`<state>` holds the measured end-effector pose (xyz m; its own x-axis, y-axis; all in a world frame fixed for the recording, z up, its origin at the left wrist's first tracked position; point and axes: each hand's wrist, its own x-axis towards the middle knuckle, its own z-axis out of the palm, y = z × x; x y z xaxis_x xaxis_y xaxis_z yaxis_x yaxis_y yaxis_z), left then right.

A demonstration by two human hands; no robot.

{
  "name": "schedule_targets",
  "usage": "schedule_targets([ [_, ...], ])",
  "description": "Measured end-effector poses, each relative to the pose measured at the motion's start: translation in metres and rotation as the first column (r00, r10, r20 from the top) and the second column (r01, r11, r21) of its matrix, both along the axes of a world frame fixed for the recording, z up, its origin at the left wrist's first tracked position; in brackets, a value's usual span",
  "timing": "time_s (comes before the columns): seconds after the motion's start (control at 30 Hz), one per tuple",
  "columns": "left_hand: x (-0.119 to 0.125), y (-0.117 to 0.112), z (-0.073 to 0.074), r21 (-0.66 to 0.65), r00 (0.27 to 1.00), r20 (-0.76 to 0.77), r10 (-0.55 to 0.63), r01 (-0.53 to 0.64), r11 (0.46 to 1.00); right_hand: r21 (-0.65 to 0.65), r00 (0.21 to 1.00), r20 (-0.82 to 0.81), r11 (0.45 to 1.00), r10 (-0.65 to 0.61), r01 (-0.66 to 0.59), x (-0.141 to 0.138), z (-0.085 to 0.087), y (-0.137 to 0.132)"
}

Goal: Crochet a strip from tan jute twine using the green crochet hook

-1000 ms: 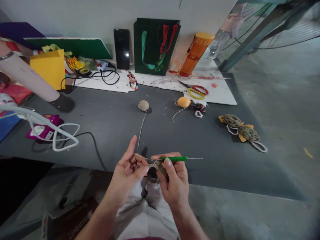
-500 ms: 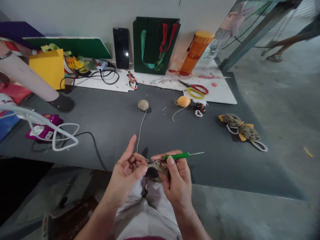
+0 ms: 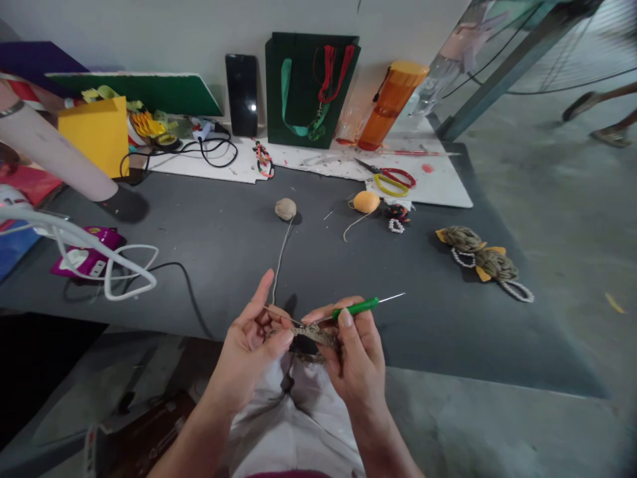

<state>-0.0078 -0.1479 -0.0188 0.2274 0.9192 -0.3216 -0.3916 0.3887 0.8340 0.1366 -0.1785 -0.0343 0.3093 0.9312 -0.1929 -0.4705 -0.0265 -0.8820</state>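
Note:
My right hand point(image 3: 355, 365) is shut on a green-handled crochet hook point(image 3: 357, 307), whose metal shaft points up and to the right. My left hand point(image 3: 246, 352) pinches a small tan crocheted piece point(image 3: 313, 335) between its fingers, with the index finger raised. The hook's tip is hidden at the piece, close to my right fingers. A thin tan yarn strand point(image 3: 280, 265) rises from my left hand across the table to a small tan yarn ball point(image 3: 285, 209).
The dark grey table point(image 3: 213, 265) holds an orange yarn ball point(image 3: 366, 202), red-handled scissors point(image 3: 385, 178), and beaded yarn pieces point(image 3: 478, 257). A white cable point(image 3: 99, 255) and pink device point(image 3: 87, 255) lie left. A person's feet point(image 3: 602, 123) show on the floor, upper right.
The crochet hook has tilted, its tip rising and its handle shifting slightly right. My hands have barely moved. The other person's feet have moved across the floor at the upper right.

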Motion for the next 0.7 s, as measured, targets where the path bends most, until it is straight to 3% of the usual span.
schedule_targets([
  [0.7,-0.0018,-0.002,0.002,0.027,0.999,-0.023,-0.023,0.023,0.999,0.049,1.0,0.022,0.999,0.02,-0.021,-0.0021,0.005,0.0002],
])
